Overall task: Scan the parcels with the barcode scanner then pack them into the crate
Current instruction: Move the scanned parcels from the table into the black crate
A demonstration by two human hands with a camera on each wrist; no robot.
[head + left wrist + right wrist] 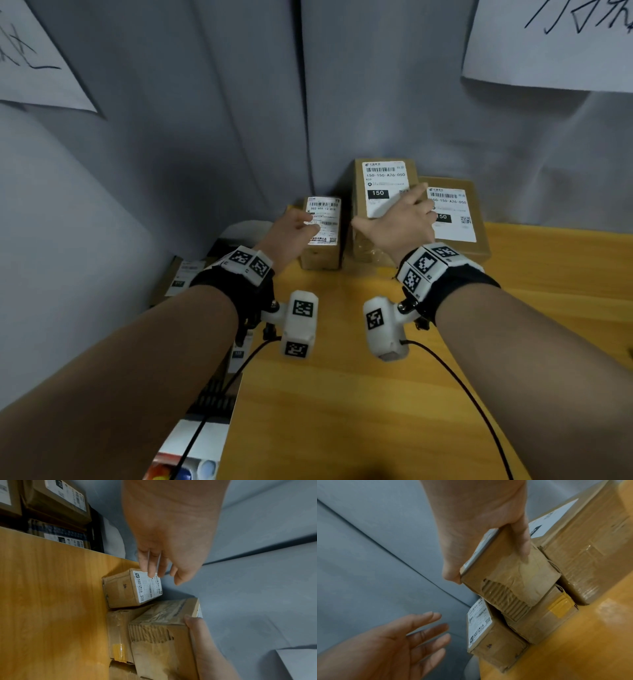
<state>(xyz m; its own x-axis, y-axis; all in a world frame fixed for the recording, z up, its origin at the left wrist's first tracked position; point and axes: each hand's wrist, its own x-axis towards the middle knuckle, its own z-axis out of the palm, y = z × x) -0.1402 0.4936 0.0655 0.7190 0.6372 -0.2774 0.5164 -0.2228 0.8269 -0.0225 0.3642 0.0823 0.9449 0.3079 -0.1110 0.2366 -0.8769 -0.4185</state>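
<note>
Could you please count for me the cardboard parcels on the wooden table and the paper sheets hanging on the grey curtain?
Cardboard parcels on the table: 4 (small left one, top one held by the right hand, yellow-taped one beneath it, wide right one)
Paper sheets on the curtain: 2
Total: 6

Dim, soft light; blurred hands, wide-angle bending at edges.

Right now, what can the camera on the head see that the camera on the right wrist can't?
Only the head view shows the top box's label face-on, with 150 printed on it, and the paper sheets on the curtain. Only the right wrist view shows the box underneath, with yellow tape, and the top box's torn side. Both show the right hand gripping the top box, the open left hand and the small box.
</note>
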